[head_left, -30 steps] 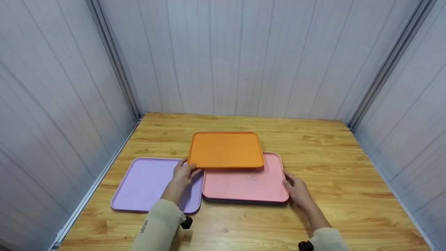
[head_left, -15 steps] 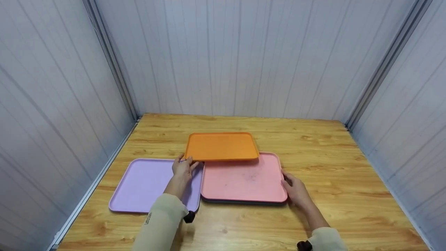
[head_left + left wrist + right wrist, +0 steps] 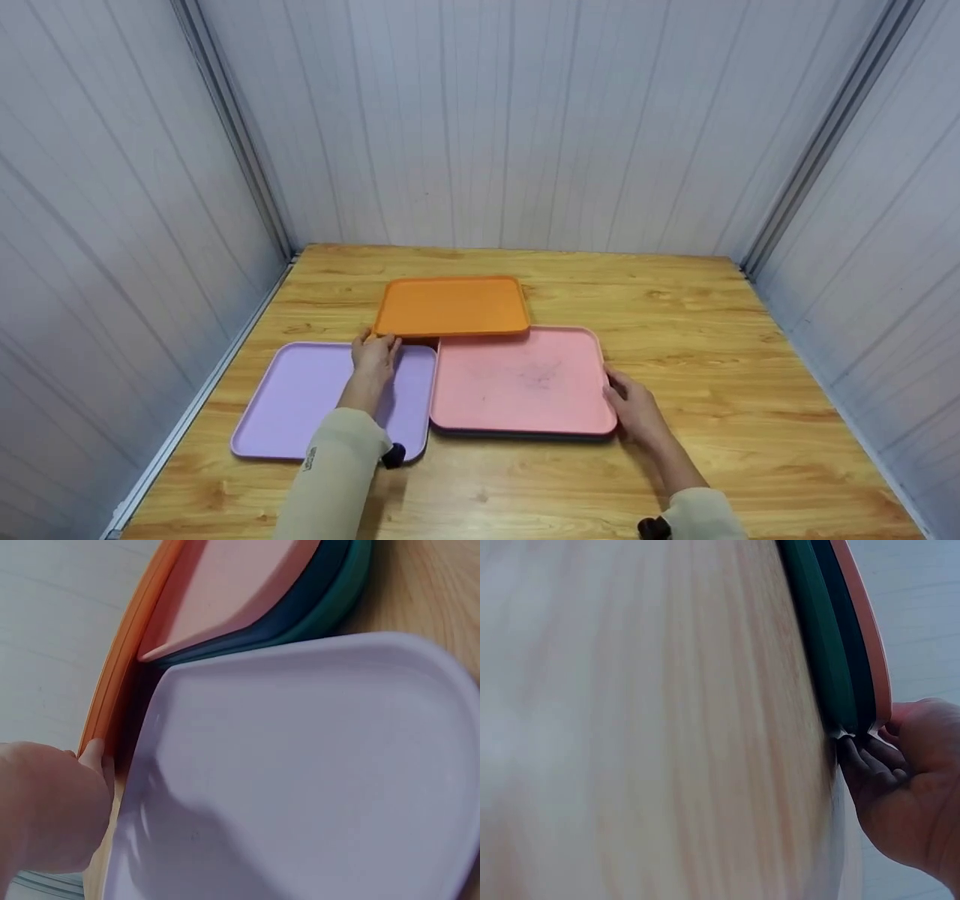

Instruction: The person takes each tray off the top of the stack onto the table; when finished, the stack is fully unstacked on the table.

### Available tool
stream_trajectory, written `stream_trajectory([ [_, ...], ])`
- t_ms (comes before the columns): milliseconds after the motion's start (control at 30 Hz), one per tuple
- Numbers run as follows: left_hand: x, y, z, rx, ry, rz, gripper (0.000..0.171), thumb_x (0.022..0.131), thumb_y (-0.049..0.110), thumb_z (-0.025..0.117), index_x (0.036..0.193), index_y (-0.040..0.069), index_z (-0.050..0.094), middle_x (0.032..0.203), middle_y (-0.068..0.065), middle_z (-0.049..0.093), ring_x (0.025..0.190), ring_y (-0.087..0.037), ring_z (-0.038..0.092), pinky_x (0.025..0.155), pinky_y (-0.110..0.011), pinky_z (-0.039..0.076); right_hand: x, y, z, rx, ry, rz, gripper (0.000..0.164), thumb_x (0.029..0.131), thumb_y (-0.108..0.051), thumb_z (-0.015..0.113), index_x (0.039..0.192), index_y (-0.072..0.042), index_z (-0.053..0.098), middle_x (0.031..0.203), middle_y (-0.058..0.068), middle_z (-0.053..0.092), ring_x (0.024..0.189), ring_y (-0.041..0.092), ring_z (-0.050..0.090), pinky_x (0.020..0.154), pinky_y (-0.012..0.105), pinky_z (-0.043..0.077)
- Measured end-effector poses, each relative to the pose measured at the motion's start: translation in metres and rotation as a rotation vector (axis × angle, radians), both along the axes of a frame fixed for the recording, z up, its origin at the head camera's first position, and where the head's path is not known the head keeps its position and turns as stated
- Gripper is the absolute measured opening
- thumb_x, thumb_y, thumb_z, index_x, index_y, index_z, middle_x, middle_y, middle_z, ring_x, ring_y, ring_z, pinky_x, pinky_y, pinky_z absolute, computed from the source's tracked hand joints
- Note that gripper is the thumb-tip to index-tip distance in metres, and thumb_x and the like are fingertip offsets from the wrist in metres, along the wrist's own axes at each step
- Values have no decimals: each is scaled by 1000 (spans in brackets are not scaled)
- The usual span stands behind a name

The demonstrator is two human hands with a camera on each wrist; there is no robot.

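My left hand (image 3: 373,360) grips the near left corner of an orange tray (image 3: 454,306), which overlaps the far edge of a pink tray (image 3: 525,390). In the left wrist view, the hand's fingers hold the orange tray's rim (image 3: 124,667). The pink tray tops a stack, with a dark blue tray (image 3: 847,637) and a green tray (image 3: 821,637) under it. My right hand (image 3: 636,409) holds the right side of this stack; in the right wrist view its fingertips (image 3: 849,746) are curled against the edge. Beneath the left forearm lies a purple tray (image 3: 300,397).
The trays are on a wood-grain table (image 3: 750,360). Pale panel walls (image 3: 480,127) rise behind it and on both sides. The purple tray lies just left of the stack, with its near right corner partly shadowed.
The orange tray has slid left and away with my left hand, uncovering more of the pink tray. My right hand has stayed at the stack's right edge.
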State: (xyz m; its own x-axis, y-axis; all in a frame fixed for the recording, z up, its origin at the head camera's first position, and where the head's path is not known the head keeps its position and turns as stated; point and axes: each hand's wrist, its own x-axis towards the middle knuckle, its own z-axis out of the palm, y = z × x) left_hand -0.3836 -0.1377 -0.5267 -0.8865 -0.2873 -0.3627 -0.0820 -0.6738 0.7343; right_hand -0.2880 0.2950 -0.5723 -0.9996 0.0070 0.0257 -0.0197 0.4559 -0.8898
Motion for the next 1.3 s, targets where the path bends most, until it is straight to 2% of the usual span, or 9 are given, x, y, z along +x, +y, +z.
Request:
stream_trajectory([
  [200,-4,0,2,12,11,-56,82,94,-17,39,162,6,-1,164,-18,14,140,-27,30,115,-33,35,-1,3,1,15,5,4,48,105,-7,52,151,4,42,150,26,44,141,38,39,115,50,32],
  [333,-3,8,6,53,-3,-88,73,98,-14,37,161,2,6,159,-23,19,135,-31,32,114,-37,36,-2,5,0,9,4,8,48,105,-7,52,151,4,41,152,25,43,142,36,38,116,49,31],
  [533,-5,26,4,46,-20,-97,61,98,-14,35,157,-5,22,139,-29,40,130,-39,44,109,-40,42,-3,7,0,-6,-2,11,49,105,-7,52,152,3,41,153,24,42,143,36,36,116,50,31],
  [633,-6,33,-1,9,-49,-101,51,99,-12,41,150,-12,33,120,-27,49,113,-35,60,104,-38,47,-3,7,-2,-2,-3,18,49,105,-8,52,152,3,40,153,24,42,143,36,37,116,49,31],
  [700,-8,38,-4,-21,-70,-100,47,99,-10,46,145,-16,37,121,-31,54,108,-34,65,99,-37,49,-3,7,-2,11,-1,18,49,105,-8,52,152,3,40,153,24,42,143,36,37,116,49,31],
  [800,-7,45,-7,-57,-86,-82,44,99,-8,52,140,-18,41,130,-35,55,102,-34,70,95,-35,52,-2,5,-3,16,0,13,49,105,-8,52,152,3,40,153,24,41,143,36,37,116,49,31],
  [867,-7,48,-7,-67,-88,-49,44,98,-8,55,139,-19,42,137,-34,53,108,-36,67,94,-36,53,-2,5,-2,14,-6,9,49,105,-9,52,152,3,40,153,23,41,143,36,36,116,49,31],
  [1067,-10,55,-8,-40,-82,37,42,97,-10,57,136,-18,44,136,-32,53,104,-34,67,93,-35,55,0,4,0,17,3,-5,48,105,-8,53,151,4,42,152,24,43,143,37,37,116,50,31],
  [1300,-12,55,-9,-26,-85,71,49,99,-5,56,144,-15,38,146,-29,48,123,-38,59,102,-37,49,0,2,1,-4,31,7,48,104,-4,53,150,5,42,152,24,44,142,36,38,116,49,31],
])
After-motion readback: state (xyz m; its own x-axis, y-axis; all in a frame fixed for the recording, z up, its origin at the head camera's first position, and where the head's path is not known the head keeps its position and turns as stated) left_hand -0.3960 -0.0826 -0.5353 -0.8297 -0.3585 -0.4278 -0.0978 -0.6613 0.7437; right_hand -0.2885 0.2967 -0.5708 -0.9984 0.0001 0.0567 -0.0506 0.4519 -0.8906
